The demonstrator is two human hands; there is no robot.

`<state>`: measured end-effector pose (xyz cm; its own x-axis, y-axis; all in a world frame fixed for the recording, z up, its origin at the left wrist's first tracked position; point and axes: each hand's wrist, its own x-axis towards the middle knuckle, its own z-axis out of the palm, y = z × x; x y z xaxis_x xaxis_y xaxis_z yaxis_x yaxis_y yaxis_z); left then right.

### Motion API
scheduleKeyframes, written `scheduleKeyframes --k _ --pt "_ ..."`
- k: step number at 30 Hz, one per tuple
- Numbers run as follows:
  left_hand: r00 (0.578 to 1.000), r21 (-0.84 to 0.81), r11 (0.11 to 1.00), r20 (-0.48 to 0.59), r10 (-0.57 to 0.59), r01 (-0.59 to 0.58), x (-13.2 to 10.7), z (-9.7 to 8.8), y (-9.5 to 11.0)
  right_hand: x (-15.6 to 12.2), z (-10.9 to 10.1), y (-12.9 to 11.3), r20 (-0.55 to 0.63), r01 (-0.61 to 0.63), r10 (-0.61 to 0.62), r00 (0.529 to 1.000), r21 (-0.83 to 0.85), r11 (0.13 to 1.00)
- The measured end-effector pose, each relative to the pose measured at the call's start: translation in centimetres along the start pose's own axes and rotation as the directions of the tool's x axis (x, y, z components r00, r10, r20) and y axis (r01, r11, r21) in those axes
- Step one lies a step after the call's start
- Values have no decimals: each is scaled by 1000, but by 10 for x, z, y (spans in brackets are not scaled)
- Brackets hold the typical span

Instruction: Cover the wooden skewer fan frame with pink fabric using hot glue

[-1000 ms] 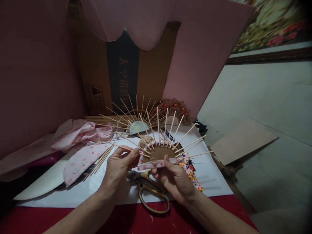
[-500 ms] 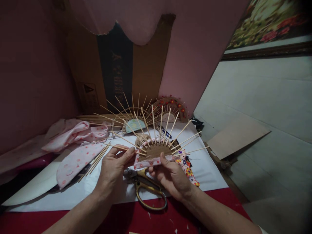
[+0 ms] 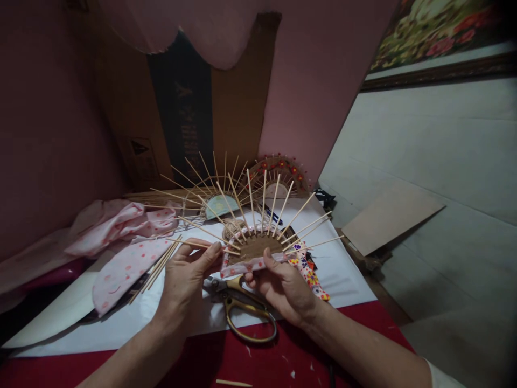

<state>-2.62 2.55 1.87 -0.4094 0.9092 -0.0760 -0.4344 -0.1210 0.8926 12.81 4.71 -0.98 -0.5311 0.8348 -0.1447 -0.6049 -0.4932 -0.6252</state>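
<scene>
The left hand (image 3: 189, 269) grips one fan (image 3: 258, 249) by one of its twelve sticks (image 3: 297, 216), the right hand (image 3: 285, 283) its base, just beyond the scissors (image 3: 238, 283). Farther beyond: two more fans (image 3: 220, 206), one box (image 3: 238, 118), lettering unreadable.

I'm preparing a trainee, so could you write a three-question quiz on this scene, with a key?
1. True or false: the scissors lie nearer the camera than the ball of twine.
2. Which hand covers part of the straight edge of the brown half-round base? A) left B) right C) neither
3. Fill in: the covering in front of the white sheet is ___.

Key: 1. True. 2. B, the right hand. 3. Red.
</scene>
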Motion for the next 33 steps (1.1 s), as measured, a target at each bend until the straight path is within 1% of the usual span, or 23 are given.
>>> scheduleKeyframes --k 5,9,15,24,33 --pt "1000 17 1000 -5 -2 2 1 -2 -3 0 0 -1 16 -22 21 1000 38 999" --pt "1000 18 1000 9 0 0 2 -2 -3 -1 1 -1 26 -26 25 999 35 999" --pt "1000 1 1000 6 -7 7 -1 -1 -1 0 0 -1 58 -6 4 998 45 999" --pt "1000 12 1000 20 -6 6 2 -3 -3 0 2 -1 30 -17 15 999 55 998" --pt "1000 -1 1000 16 -14 14 1 -1 -2 0 2 -2 41 -9 7 999 48 999"
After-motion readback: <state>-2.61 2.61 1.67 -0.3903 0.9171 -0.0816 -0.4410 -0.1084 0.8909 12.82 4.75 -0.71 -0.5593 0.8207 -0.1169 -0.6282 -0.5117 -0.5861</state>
